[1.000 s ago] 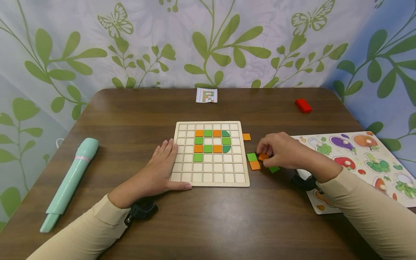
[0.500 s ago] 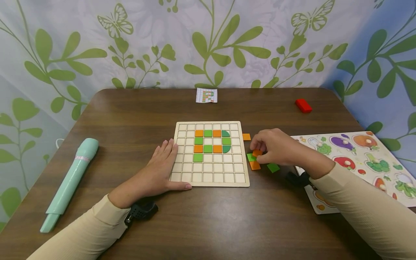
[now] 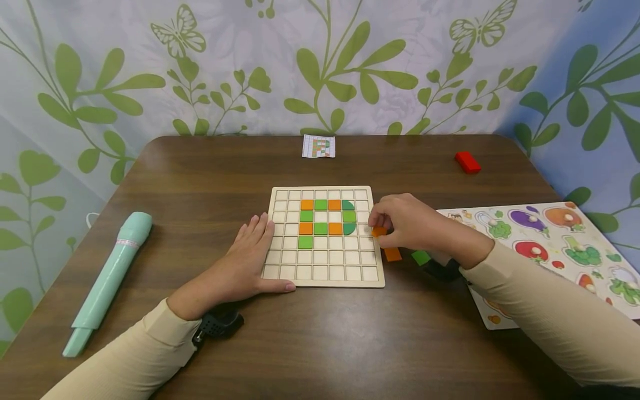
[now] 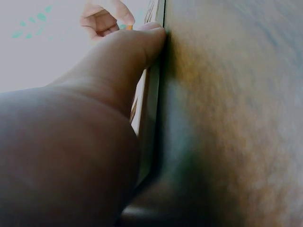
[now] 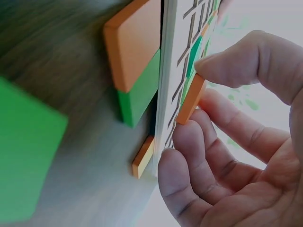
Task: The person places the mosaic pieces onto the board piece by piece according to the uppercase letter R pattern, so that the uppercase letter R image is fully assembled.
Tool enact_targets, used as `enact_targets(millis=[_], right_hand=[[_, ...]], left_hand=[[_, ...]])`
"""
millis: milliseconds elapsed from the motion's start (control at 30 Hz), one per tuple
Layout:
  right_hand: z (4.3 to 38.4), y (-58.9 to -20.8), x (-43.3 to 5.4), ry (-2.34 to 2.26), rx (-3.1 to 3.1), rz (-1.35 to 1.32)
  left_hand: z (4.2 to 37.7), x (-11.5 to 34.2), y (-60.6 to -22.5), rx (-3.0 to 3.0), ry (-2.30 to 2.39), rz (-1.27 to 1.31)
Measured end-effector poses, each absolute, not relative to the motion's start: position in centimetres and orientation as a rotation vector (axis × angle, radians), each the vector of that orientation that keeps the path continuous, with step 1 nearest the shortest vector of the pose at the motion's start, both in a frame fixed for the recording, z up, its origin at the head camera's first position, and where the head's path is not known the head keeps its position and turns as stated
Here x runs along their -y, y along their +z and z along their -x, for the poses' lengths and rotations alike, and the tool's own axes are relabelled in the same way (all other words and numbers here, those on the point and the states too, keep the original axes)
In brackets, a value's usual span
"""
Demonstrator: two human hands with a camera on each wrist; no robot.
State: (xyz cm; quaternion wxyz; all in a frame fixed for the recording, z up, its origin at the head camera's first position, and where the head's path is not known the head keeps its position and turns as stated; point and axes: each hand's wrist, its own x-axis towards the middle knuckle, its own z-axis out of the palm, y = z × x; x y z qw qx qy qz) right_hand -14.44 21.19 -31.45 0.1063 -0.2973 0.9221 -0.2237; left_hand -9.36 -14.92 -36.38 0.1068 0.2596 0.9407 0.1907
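A pale wooden grid board (image 3: 324,273) lies mid-table, with orange, green and dark green pieces set in several of its squares. My left hand (image 3: 240,255) rests flat along the board's left edge, fingers straight, thumb at the front edge. Over the board's right edge my right hand (image 3: 412,225) pinches an orange square tile (image 5: 191,100) between thumb and fingertips. Below that hand, beside the board, lie a loose orange tile (image 3: 392,254) and a green tile (image 3: 421,257). Another green tile (image 5: 139,92) and a further orange tile (image 5: 143,156) show in the right wrist view.
A small printed pattern card (image 3: 319,146) lies behind the board. To the right is a vegetable puzzle board (image 3: 545,266), partly under the right arm. A red block (image 3: 468,162) sits at the back right. A mint-green microphone-shaped object (image 3: 110,283) lies on the left.
My right hand has picked up the orange tile from beside the green one and carried it left to the board's right edge. The left hand stays in place.
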Motion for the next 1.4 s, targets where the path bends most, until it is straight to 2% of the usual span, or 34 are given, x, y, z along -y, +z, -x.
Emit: enact_targets(millis=[900,1400], right_hand=[[14.9,-31.0,-13.8,-0.717,-2.582,1.187],[14.4,-30.9,-9.9,-0.662,-2.511,1.224]], left_hand=[[9.3,15.0,-36.1,-2.771,0.549,-0.778],[9.3,15.0,-36.4,-2.786,0.565,-0.794]])
